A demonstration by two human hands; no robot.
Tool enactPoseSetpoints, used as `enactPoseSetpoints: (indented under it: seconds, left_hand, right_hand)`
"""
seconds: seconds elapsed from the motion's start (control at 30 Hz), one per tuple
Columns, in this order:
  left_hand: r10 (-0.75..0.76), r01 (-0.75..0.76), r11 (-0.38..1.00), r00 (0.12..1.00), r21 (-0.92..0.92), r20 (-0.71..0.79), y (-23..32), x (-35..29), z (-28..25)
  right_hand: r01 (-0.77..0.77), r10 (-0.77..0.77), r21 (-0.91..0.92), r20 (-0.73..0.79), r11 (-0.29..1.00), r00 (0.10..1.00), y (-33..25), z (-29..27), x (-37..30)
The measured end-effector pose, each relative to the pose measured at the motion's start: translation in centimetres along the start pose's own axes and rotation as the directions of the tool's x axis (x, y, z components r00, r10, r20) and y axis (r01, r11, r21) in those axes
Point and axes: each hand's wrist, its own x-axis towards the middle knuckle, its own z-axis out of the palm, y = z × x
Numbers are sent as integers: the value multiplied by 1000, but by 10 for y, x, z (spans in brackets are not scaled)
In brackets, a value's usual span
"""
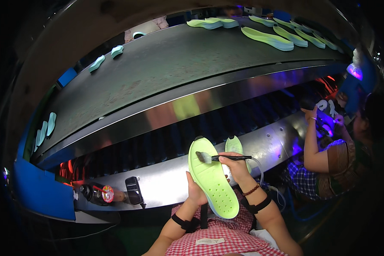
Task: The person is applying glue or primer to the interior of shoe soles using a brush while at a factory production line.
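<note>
A yellow-green shoe sole point(214, 183) with rows of small holes is held up in front of me. My left hand point(196, 190) grips it along its left edge, fingers hidden beneath. Between the fingers of my right hand point(236, 165) is a brush point(226, 158) with a black handle and a flat bristle head, which lies over the upper part of the sole's inner face. A thin clear tube point(260, 165) runs from the handle's end. Behind my right hand, a second pale green sole point(234, 146) rests on the metal ledge, partly hidden.
Beyond the ledge point(158, 183) runs a dark conveyor belt point(158, 64) carrying several soles point(266, 38). On the ledge's left are a drink cup point(108, 193), a dark bottle point(88, 191) and a black object point(134, 190). A co-worker point(328, 153) sits at the right under purple light.
</note>
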Motion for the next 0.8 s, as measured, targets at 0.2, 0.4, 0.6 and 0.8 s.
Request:
enactPoseSetpoints:
  seconds: [0.2, 0.4, 0.6, 0.8]
  left_hand:
    - [27, -26, 1000, 997, -16, 78, -2, 1, -15]
    - [81, -79, 990, 997, -119, 8, -4, 6, -19]
    - [139, -128, 990, 951, 56, -276, -8, 11, -7]
    - [227, -218, 974, 949, 65, -221, 30, 9, -17]
  right_hand:
    - [70, -71, -106, -11, 992, 997, -12, 17, 2]
    - [202, -203, -250, 23, 947, 979, -4, 20, 15]
    - [444, -457, -687, 181, 575, 871, 13, 38, 7]
    - [702, -296, -602, 640, 381, 709, -8, 32, -45]
